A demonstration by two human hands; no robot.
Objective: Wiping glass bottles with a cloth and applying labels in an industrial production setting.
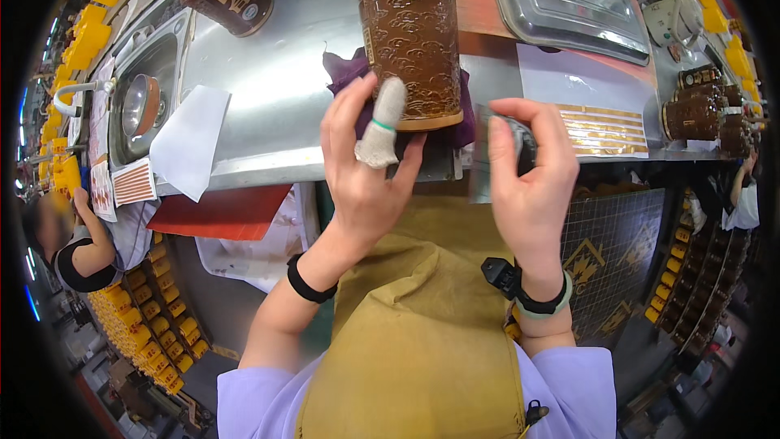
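A brown embossed jar (411, 41) stands upright on a purple cloth (348, 69) at the front edge of the steel counter (276, 73). The left hand (363, 164) is spread open just before the jar's base, its fingers apart and holding nothing, one finger wrapped in a white cot (382, 123) that reaches the jar's lower edge. The right hand (532, 172), just right of the jar, is closed around a small dark object (520, 142), with gold label strips (605, 130) lying beside it on the counter.
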